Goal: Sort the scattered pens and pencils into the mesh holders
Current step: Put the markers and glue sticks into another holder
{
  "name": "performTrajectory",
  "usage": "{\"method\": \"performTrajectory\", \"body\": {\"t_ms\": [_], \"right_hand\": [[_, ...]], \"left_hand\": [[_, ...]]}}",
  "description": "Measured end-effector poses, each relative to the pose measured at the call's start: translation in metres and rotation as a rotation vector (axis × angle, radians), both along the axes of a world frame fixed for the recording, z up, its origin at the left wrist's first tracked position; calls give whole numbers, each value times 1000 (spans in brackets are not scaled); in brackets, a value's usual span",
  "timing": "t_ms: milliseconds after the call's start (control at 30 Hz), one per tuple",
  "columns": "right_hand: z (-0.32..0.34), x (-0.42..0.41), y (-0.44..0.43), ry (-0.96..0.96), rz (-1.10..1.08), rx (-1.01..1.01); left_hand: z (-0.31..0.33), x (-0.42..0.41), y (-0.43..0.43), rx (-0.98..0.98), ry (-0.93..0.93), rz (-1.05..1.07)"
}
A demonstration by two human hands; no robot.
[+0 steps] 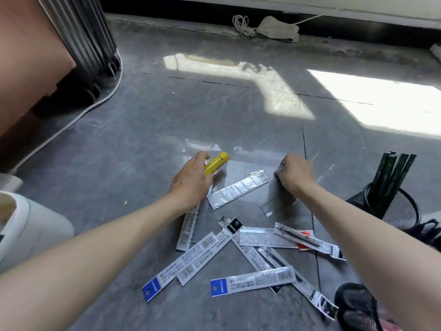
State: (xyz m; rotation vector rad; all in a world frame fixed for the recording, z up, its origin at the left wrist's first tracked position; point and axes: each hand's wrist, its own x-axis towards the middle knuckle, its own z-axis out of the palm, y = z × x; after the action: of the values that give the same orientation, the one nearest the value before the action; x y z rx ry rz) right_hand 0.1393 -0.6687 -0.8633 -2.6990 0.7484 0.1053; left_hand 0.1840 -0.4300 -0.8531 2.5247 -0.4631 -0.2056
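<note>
Yellow tube (217, 163) is gripped in my left hand (191, 180), fingers curled round its lower end, over the grey floor (143, 139). My right hand (296, 175) has its fingers bunched and seems to pinch a clear sleeve (276, 204); blurry there. Packaged refills (253, 280) lie scattered nearer me. The mesh holder (401, 209) with dark pencils (391, 177) stands right of my right forearm.

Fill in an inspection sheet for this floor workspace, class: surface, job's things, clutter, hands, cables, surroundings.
Surface: grey tiled floor, sunlit patches.
Job's things: pen packets scattered; dark pencils standing in mesh holder; second mesh holder nearer.
Clutter: clear sleeve.
Hands: left hand holds yellow tube; right hand curled at clear sleeve, grip unclear.
Cables: white cable along floor; coiled cord by wall.
Surroundings: suitcase, cardboard box.
</note>
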Motion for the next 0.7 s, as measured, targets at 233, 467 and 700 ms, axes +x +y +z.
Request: {"method": "performTrajectory", "body": {"t_ms": [233, 467, 700], "right_hand": [[52, -23, 19, -28, -56, 380], [128, -78, 10, 17, -18, 331], [183, -156, -21, -121, -95, 216]], "left_hand": [[27, -25, -6, -46, 6, -33], [86, -87, -59, -254, 49, -127], [127, -174, -104, -519, 364, -260]]}}
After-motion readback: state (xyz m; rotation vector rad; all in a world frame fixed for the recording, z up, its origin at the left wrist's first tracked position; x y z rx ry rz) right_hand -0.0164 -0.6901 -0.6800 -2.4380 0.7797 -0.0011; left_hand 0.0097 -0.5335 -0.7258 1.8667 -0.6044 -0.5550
